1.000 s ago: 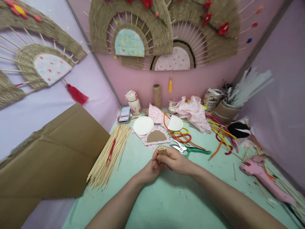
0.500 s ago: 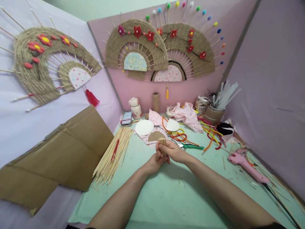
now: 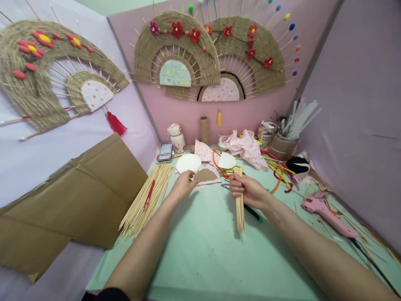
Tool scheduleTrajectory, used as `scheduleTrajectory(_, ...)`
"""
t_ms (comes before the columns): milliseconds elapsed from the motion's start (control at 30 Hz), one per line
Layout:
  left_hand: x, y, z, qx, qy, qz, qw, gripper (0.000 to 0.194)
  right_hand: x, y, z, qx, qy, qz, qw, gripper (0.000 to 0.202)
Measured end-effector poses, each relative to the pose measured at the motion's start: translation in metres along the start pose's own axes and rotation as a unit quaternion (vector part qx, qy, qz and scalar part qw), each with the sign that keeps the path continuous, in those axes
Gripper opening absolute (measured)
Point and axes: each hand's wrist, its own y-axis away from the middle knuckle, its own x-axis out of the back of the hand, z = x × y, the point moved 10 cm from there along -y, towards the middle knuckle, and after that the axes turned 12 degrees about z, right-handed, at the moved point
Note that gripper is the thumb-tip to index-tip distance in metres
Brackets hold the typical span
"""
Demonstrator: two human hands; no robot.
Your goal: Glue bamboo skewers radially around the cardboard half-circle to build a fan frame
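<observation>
My right hand [image 3: 249,190] is wrapped round a bundle of thin wooden sticks [image 3: 239,213], which stands nearly upright over the green table. My left hand [image 3: 184,184] is at the left edge of a brown cardboard half-circle [image 3: 205,176] with pink dotted cloth round it. Its fingers are curled at that edge, and whether they grip it is hard to tell. Behind this hand lies a white round plate [image 3: 188,163]. Green-handled pliers [image 3: 253,213] lie partly hidden behind the stick bundle and my right hand.
A large pile of sticks [image 3: 147,200] and folded cardboard [image 3: 78,196] are on the left. Coloured pipe cleaners [image 3: 278,177], a pink glue gun [image 3: 328,217] and a can of white strips [image 3: 283,146] are on the right. Woven fans [image 3: 177,50] hang behind.
My hands have moved apart. The right hand has carried the stick bundle rightward, and the left has moved left to the cardboard half-circle. The view has shifted slightly.
</observation>
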Motion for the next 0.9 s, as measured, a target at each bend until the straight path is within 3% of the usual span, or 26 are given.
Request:
scheduleTrajectory(67, -0.004, -0.016, 0.004, -0.028, -0.061, -0.017, 0.998, 0.045, 0.004, 0.002, 0.016, -0.024, 0.003, -0.007, 1.000, 0.023)
scheduleTrajectory(200, -0.031, -0.033, 0.027, -0.091, -0.148, -0.078, 0.982, 0.068, 0.008, 0.003, 0.046, -0.073, 0.007, -0.026, 0.997, 0.026)
scheduleTrajectory(367, -0.051, -0.041, 0.038, -0.136, -0.201, -0.129, 0.962, 0.075, 0.016, -0.002, 0.060, -0.110, 0.000, -0.034, 0.993, 0.029)
scheduleTrajectory(500, -0.049, -0.044, 0.044, -0.156, -0.211, -0.126, 0.957, 0.072, 0.022, -0.006, 0.061, -0.119, -0.016, -0.027, 0.992, 0.028)
scheduleTrajectory(633, -0.021, -0.045, 0.065, -0.167, -0.195, -0.064, 0.964, 0.076, 0.024, -0.006, 0.063, -0.122, -0.025, -0.021, 0.992, 0.025)
scheduleTrajectory(767, 0.016, -0.018, 0.090, -0.180, -0.154, -0.016, 0.971, 0.078, 0.030, -0.012, 0.056, -0.106, -0.035, -0.006, 0.994, 0.022)
scheduleTrajectory(833, 0.015, 0.014, 0.103, -0.201, -0.076, -0.060, 0.975, 0.074, 0.035, -0.017, 0.048, -0.090, -0.043, 0.006, 0.995, 0.021)
scheduleTrajectory(900, -0.004, 0.053, 0.108, -0.215, -0.043, -0.142, 0.965, 0.071, 0.041, -0.023, 0.039, -0.074, -0.050, 0.018, 0.996, 0.021)
